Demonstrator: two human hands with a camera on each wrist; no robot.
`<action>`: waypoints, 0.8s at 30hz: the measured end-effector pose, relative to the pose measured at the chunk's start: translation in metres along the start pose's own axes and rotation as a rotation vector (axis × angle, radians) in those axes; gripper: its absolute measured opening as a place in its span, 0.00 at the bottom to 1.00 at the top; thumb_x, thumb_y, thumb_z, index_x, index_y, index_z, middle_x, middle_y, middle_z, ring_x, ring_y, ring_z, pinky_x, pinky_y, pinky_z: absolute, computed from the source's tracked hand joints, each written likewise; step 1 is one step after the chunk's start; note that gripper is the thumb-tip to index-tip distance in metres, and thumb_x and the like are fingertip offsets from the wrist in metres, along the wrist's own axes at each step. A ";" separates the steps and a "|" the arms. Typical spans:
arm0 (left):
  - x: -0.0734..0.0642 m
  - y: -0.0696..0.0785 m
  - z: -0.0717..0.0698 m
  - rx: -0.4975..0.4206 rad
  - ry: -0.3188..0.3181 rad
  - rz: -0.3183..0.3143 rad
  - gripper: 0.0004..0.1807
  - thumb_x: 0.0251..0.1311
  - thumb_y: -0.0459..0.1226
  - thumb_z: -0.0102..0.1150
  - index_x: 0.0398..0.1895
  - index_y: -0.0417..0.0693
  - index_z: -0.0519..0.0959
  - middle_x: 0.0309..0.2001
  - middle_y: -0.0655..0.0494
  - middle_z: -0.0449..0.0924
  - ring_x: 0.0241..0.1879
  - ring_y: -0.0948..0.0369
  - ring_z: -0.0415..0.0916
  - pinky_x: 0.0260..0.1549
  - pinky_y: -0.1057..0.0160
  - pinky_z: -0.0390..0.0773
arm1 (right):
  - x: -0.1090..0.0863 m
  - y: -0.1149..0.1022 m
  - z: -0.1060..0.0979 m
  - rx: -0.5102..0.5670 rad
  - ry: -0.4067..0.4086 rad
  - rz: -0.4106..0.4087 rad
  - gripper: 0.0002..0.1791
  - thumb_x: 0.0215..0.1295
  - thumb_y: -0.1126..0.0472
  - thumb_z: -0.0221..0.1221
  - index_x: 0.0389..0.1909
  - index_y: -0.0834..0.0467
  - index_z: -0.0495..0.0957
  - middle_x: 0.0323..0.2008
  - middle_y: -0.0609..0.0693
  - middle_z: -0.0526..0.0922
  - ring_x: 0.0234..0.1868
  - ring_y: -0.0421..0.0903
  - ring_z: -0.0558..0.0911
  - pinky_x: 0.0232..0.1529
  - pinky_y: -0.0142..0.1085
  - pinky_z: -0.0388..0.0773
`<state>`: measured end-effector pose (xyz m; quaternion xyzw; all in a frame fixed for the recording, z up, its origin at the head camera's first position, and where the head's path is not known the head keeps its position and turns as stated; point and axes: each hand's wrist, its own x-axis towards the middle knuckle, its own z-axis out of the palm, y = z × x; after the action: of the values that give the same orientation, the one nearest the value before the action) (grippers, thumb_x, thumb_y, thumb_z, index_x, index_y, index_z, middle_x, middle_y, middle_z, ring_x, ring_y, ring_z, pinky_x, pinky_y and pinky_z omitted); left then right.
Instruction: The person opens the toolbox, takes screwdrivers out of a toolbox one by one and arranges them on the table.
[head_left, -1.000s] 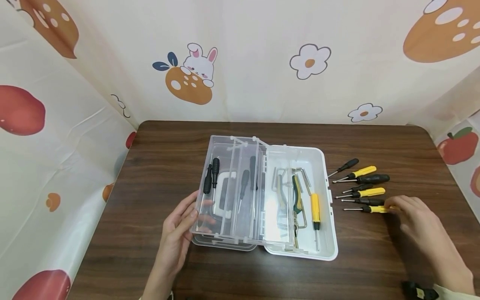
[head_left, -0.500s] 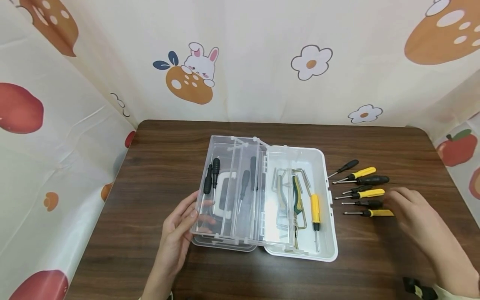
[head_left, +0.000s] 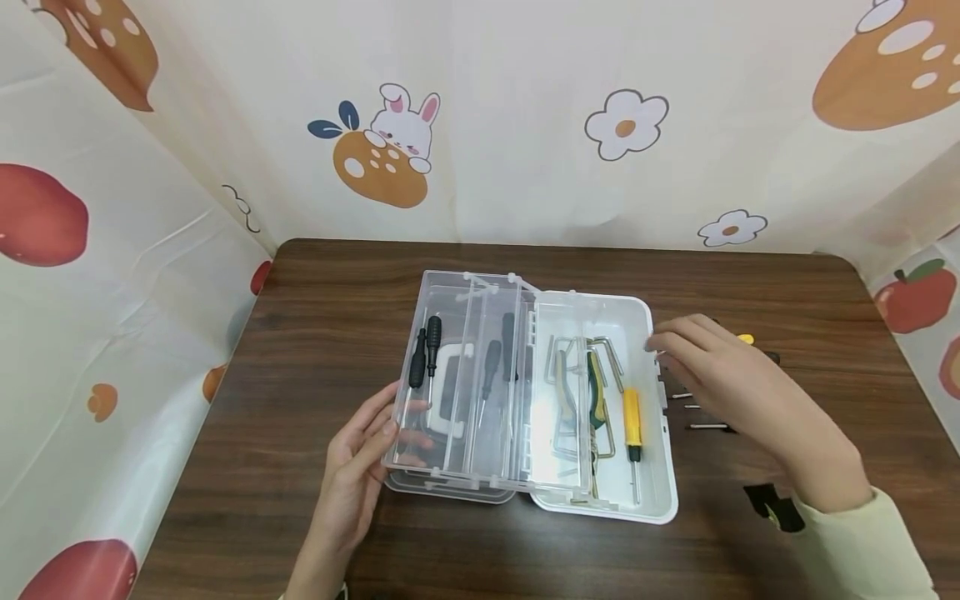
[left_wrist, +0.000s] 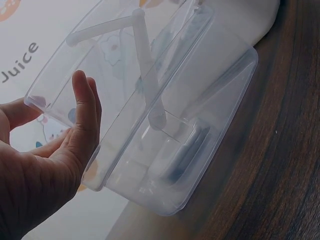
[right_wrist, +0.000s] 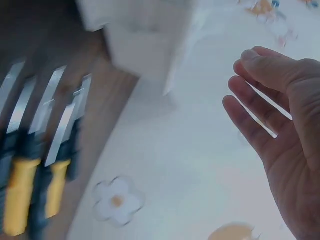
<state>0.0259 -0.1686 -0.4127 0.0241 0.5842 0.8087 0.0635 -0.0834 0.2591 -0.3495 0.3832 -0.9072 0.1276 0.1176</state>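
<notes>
My left hand (head_left: pixel 352 475) holds the left edge of a clear plastic tray (head_left: pixel 468 458), part of a hinged toolbox; some fingers show through the plastic. In the left wrist view, the tray (left_wrist: pixel 127 120) tilts over a clear compartment. Two black-handled screwdrivers (head_left: pixel 433 342) show in the tray area. The white box base (head_left: pixel 652 492) holds pliers (head_left: pixel 596 392), bent hex keys (head_left: pixel 611 358) and a yellow-handled screwdriver (head_left: pixel 632 417). My right hand (head_left: pixel 720 375) is over the base's right rim with nothing in its fingers, as the right wrist view shows.
Several yellow- and black-handled screwdrivers (right_wrist: pixel 57 187) lie in a row on the brown table (head_left: pixel 337 317) right of the box, mostly hidden under my right hand in the head view. A patterned curtain (head_left: pixel 517 125) stands behind the table.
My right hand has left the near end of the screwdriver row and moved left and away from me, to the box's right rim. The left hand and the tray stay in place.
</notes>
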 end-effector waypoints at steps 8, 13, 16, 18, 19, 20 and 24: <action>0.001 -0.001 0.000 -0.002 0.019 -0.037 0.26 0.81 0.31 0.39 0.79 0.39 0.59 0.60 0.53 0.83 0.43 0.59 0.88 0.38 0.54 0.92 | 0.065 -0.026 -0.009 -0.007 -0.103 -0.199 0.29 0.51 0.76 0.75 0.53 0.56 0.80 0.52 0.48 0.85 0.56 0.47 0.81 0.53 0.42 0.87; 0.000 -0.001 0.000 -0.005 0.015 -0.033 0.26 0.81 0.31 0.39 0.79 0.38 0.60 0.59 0.52 0.83 0.43 0.60 0.88 0.38 0.54 0.92 | 0.102 -0.046 -0.008 -0.033 -0.168 -0.301 0.30 0.54 0.75 0.74 0.58 0.56 0.80 0.56 0.49 0.84 0.61 0.48 0.80 0.60 0.42 0.85; 0.000 0.000 0.000 -0.006 0.024 -0.045 0.26 0.81 0.31 0.39 0.79 0.39 0.59 0.59 0.54 0.83 0.43 0.60 0.88 0.38 0.54 0.92 | 0.123 -0.059 -0.003 -0.043 -0.181 -0.357 0.28 0.57 0.74 0.73 0.59 0.54 0.80 0.57 0.48 0.84 0.62 0.49 0.80 0.62 0.41 0.84; -0.001 0.000 0.001 -0.005 0.035 -0.057 0.26 0.81 0.32 0.39 0.79 0.41 0.60 0.59 0.55 0.83 0.43 0.60 0.88 0.38 0.54 0.92 | 0.137 -0.066 0.002 -0.042 -0.181 -0.393 0.27 0.58 0.73 0.73 0.58 0.53 0.80 0.57 0.47 0.84 0.62 0.48 0.79 0.62 0.40 0.84; -0.001 0.000 0.000 -0.004 0.036 -0.057 0.26 0.81 0.32 0.39 0.79 0.41 0.60 0.59 0.55 0.83 0.43 0.60 0.88 0.38 0.54 0.92 | 0.143 -0.069 0.005 -0.042 -0.183 -0.409 0.28 0.58 0.72 0.73 0.58 0.52 0.80 0.58 0.46 0.84 0.62 0.48 0.79 0.63 0.40 0.83; -0.001 0.000 0.000 0.000 0.032 -0.052 0.26 0.81 0.32 0.39 0.80 0.40 0.59 0.60 0.54 0.83 0.43 0.59 0.88 0.38 0.54 0.92 | 0.148 -0.071 0.007 -0.040 -0.183 -0.426 0.27 0.60 0.72 0.72 0.58 0.52 0.80 0.58 0.46 0.84 0.62 0.48 0.79 0.63 0.40 0.83; 0.000 0.000 -0.001 0.005 0.017 -0.036 0.26 0.81 0.32 0.39 0.79 0.40 0.60 0.60 0.52 0.83 0.43 0.59 0.88 0.38 0.54 0.92 | 0.166 -0.081 0.016 -0.038 -0.206 -0.464 0.24 0.65 0.70 0.69 0.60 0.51 0.79 0.60 0.46 0.83 0.63 0.47 0.79 0.66 0.40 0.81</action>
<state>0.0255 -0.1693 -0.4126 0.0068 0.5870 0.8062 0.0732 -0.1394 0.0893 -0.3016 0.5898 -0.8045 0.0403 0.0577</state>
